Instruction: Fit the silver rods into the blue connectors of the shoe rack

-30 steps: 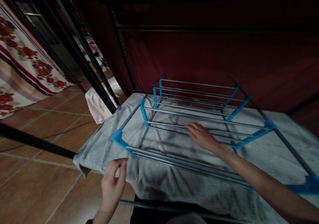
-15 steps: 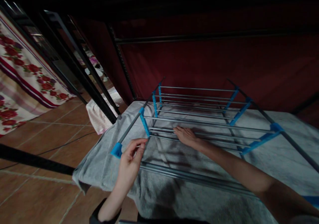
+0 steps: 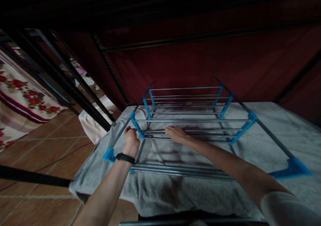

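A rack of grey metal tubes [image 3: 193, 120] with blue plastic joints lies across a grey blanket [image 3: 160, 199]. My right hand [image 3: 177, 134] is closed over the tubes of its lower middle tier, fingers curled round them. At the rack's left side, my left hand [image 3: 131, 140] is closed beside a blue joint [image 3: 136, 125], between the side pole and the lower tube. What its fingers hold, if anything, is hidden. Below both hands runs a bundle of parallel tubes [image 3: 175, 169]. A blue corner piece [image 3: 109, 155] caps the near left pole, and another [image 3: 292, 169] the near right pole.
A dark metal frame [image 3: 60, 82] stands at the left, with a dark red cloth [image 3: 190, 65] behind the rack. A flowered cloth [image 3: 30, 95] hangs far left above the tiled floor [image 3: 47, 145]. A pale cloth [image 3: 92, 119] lies beyond the blanket.
My left hand has moved from near the lower left tube up to the blue joint, its fingers now curled in. My right hand stays on the tubes. The view has shifted slightly.
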### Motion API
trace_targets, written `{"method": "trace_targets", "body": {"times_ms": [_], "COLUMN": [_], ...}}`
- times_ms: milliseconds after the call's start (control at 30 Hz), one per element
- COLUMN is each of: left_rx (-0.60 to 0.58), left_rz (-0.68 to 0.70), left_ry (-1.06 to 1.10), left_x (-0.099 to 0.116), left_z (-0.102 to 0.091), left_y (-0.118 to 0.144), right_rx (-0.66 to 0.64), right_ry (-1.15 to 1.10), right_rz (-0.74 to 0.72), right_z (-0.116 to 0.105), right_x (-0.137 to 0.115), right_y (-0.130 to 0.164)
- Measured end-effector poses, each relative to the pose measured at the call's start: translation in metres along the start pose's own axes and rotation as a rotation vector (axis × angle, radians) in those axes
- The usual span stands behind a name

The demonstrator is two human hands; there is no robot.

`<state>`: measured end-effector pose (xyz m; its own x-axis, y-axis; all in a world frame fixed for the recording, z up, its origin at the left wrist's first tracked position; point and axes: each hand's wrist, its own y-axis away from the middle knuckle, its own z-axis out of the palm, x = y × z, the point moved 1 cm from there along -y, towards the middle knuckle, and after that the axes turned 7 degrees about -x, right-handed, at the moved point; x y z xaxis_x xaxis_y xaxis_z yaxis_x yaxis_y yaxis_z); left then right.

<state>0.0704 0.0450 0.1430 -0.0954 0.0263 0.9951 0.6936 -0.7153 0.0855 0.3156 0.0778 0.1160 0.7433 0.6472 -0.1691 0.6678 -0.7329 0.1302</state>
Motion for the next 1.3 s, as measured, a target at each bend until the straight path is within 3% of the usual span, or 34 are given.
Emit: {"method": "trace_targets", "body": {"times_ms": [200, 367, 533, 833, 1300], "left_rx": [-0.114, -0.212, -0.327, -0.329, -0.397], "left_rz": [-0.016, -0.05, -0.07, -0.081, -0.148], "left_ry": [-0.131, -0.218, -0.268, -0.291, -0.277], "left_x": [-0.013, -0.024, -0.021, -0.018, -0.011], "left_z": [0.02, 0.018, 0.011, 0.011, 0.005], "left_y": [-0.029, -0.043, -0.048, -0.046, -0.054], "right_rx": [0.008, 0.007, -0.003, -0.025, 0.098], "right_ry": [-0.014, -0.03, -0.031, -0.004, 0.004], "right_rz": [0.0, 0.003, -0.015, -0.033, -0.076], "right_z": [-0.001, -0.002, -0.002, 0.008, -0.012], "right_x": [0.001, 0.0, 0.002, 0.006, 0.012], "right_y": [-0.001, -0.001, -0.003, -0.005, -0.015]}}
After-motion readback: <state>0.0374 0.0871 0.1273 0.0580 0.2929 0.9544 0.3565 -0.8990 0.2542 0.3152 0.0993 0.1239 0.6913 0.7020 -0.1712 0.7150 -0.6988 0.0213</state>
